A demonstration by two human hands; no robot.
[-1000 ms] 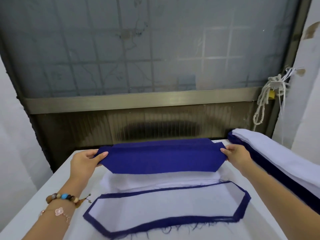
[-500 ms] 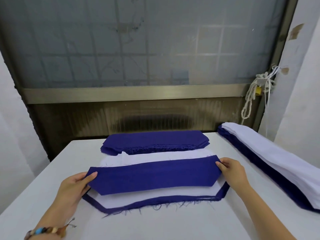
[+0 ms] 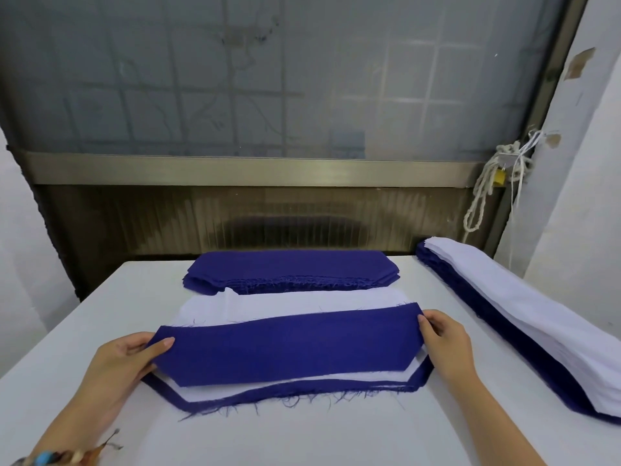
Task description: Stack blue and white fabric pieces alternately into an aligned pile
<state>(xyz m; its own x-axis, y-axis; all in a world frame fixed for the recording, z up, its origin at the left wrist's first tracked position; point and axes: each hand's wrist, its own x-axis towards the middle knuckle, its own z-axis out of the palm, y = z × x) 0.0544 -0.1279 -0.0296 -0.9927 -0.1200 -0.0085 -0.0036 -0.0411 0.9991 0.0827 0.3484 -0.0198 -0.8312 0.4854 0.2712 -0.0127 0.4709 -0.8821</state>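
Pinching the blue piece at its left end with the left grip, at its right end with the right grip. Brought from the far blue stack a second ago, now over the near pile on the desk. Lying long side left to right, right end a bit farther away.

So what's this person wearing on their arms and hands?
No sleeves or gloves: both forearms are bare. The left hand has at its wrist a beaded bracelet with blue, cream and brown round beads and a thin dangling cord. The right hand shows no ring or band.
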